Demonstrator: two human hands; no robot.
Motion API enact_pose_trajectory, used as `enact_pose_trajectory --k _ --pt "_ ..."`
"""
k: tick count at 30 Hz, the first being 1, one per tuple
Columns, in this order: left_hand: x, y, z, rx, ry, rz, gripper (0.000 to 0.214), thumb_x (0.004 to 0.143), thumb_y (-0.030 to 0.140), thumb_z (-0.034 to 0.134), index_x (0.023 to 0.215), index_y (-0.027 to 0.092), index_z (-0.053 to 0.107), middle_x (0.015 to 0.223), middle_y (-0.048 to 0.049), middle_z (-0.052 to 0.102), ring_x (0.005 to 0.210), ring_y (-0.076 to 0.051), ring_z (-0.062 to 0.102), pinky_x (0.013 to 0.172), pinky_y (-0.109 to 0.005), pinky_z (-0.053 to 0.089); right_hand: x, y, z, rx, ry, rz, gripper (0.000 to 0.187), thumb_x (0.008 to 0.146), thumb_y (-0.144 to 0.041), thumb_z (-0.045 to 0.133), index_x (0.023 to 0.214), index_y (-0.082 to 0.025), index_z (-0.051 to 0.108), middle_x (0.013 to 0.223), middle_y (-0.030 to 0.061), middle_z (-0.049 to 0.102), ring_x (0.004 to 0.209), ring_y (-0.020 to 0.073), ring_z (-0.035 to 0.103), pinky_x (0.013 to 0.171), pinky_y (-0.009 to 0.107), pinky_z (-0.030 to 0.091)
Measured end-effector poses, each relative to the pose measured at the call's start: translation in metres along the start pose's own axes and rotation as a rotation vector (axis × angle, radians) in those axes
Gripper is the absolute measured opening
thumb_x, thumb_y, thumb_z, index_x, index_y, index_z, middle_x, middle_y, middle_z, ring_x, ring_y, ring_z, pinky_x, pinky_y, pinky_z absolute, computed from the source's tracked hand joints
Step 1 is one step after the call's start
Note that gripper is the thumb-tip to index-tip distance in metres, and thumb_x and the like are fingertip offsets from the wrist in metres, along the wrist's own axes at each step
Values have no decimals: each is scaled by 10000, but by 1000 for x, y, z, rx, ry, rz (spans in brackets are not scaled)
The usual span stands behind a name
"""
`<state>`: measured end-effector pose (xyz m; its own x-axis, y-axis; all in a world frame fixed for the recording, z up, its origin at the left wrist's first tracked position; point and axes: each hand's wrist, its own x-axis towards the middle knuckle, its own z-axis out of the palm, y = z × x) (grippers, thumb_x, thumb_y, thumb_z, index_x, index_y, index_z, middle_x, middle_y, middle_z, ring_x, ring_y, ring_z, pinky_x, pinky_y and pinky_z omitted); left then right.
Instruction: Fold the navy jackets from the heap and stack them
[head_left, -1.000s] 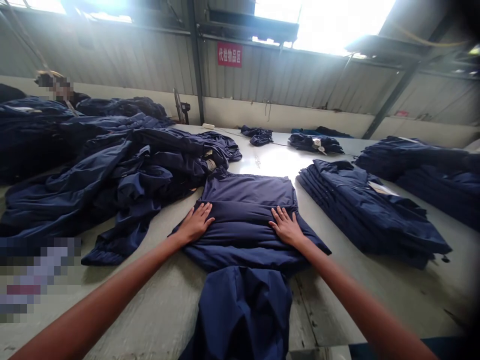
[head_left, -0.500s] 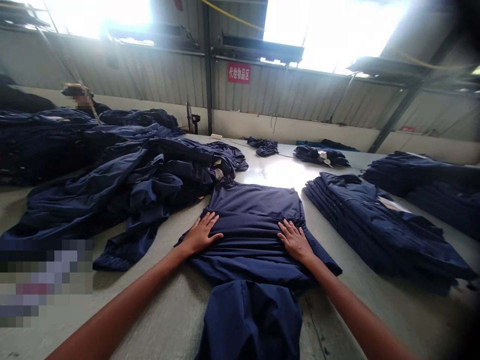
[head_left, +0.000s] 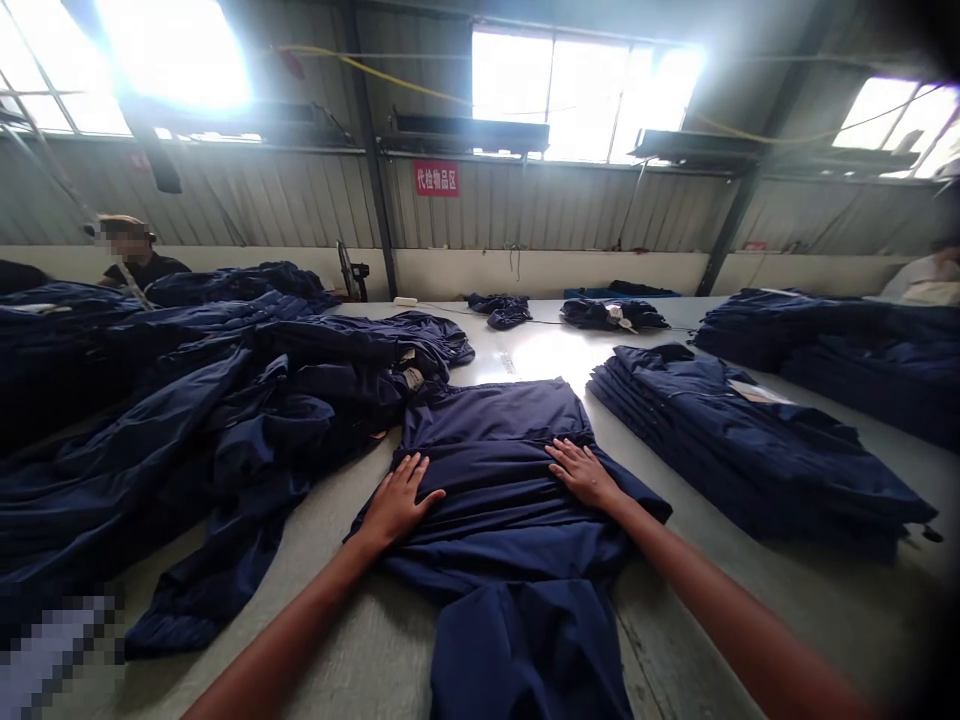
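A dark navy garment (head_left: pixel 495 480), which looks like a jacket, lies spread on the table in front of me, with creases running across its middle. Its near part, a loose fold of cloth, hangs toward the bottom of the view. My left hand (head_left: pixel 399 500) rests flat on the garment's left side, fingers stretched out and thumb apart. On the right side my right hand (head_left: pixel 583 474) lies flat on the cloth too, fingers pointing up and left. Neither hand grasps anything.
A loose heap of navy garments (head_left: pixel 225 400) covers the table's left. To the right stands a folded stack (head_left: pixel 735 440), with another stack (head_left: pixel 840 350) behind it. Small bundles (head_left: pixel 611 312) lie at the far edge. A person (head_left: pixel 135 250) is beyond the heap.
The camera view has tilted up and shifted, so more of the wall and windows shows. Both hands stay flat on the garment, in nearly the same places.
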<state>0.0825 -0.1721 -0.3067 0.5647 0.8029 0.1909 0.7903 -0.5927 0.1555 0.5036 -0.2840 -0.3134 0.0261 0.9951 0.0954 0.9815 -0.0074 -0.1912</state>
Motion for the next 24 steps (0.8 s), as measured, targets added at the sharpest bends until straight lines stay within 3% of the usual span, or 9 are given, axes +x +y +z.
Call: enact_pose_trajectory --k 3,7,10,12,14,15,17,20,24 --pt "2 4 -3 -51 10 1 716 1067 632 337 1615 183 440 1696 -126 357 1591 -308 288 1264 -521 290 1 2 1 -12 -1 -22 572 1101 -496 262 1626 -318 403 1723 47 324 1610 256 230 1277 577 213" --pt "1 5 -20 -215 20 -17 601 1107 325 144 1568 221 516 1650 -70 454 1569 -254 347 1273 -564 269 -6 -5 -13 -83 -37 1 557 1101 -419 254 1627 -310 402 1718 61 334 1607 255 242 1263 581 248" --pt "-7 2 -30 -202 73 -4 576 1070 274 238 1576 194 501 1656 -84 444 1572 -271 338 1283 -581 238 -3 -22 -39 -145 -131 17 555 1071 -403 360 1591 -240 466 1674 130 410 1576 315 318 1240 635 259" --pt "-14 2 -29 -126 90 40 576 1047 301 338 1598 198 468 1688 -77 390 1598 -303 271 1293 -594 194 10 -49 -57 -176 -128 7 539 1047 -377 428 1546 -197 524 1676 171 391 1583 347 289 1253 657 189" --pt "-21 2 -22 -81 65 58 601 1048 339 364 1630 195 411 1722 -78 311 1615 -323 209 1289 -594 198 30 -92 -67 -183 -57 -21 553 1054 -352 415 1566 -158 489 1746 172 216 1627 334 132 1287 601 113" --pt "-23 2 -18 -75 40 52 619 1054 361 359 1645 180 377 1733 -92 275 1619 -329 189 1284 -588 215 41 -120 -67 -171 -11 -43 570 1070 -356 373 1596 -148 439 1761 162 157 1633 314 103 1295 549 138" --pt "-25 1 -8 -74 -9 29 660 1060 401 349 1665 138 319 1737 -130 237 1622 -333 170 1278 -568 237 59 -179 -56 -35 58 -101 593 1075 -364 370 1605 -99 408 1745 190 204 1619 323 176 1278 501 221" --pt "-25 -5 0 -80 -61 -11 668 1068 410 302 1671 123 296 1733 -136 239 1618 -302 195 1286 -504 246 70 -251 -20 34 40 -143 578 1095 -403 321 1620 -174 399 1737 123 270 1603 313 235 1265 516 242" --pt "-24 -12 2 -86 -84 -30 651 1071 341 207 1672 105 292 1736 -119 241 1617 -254 208 1296 -442 241 58 -282 25 92 -3 -112 593 1104 -418 277 1637 -179 378 1726 105 298 1603 306 238 1278 547 194"
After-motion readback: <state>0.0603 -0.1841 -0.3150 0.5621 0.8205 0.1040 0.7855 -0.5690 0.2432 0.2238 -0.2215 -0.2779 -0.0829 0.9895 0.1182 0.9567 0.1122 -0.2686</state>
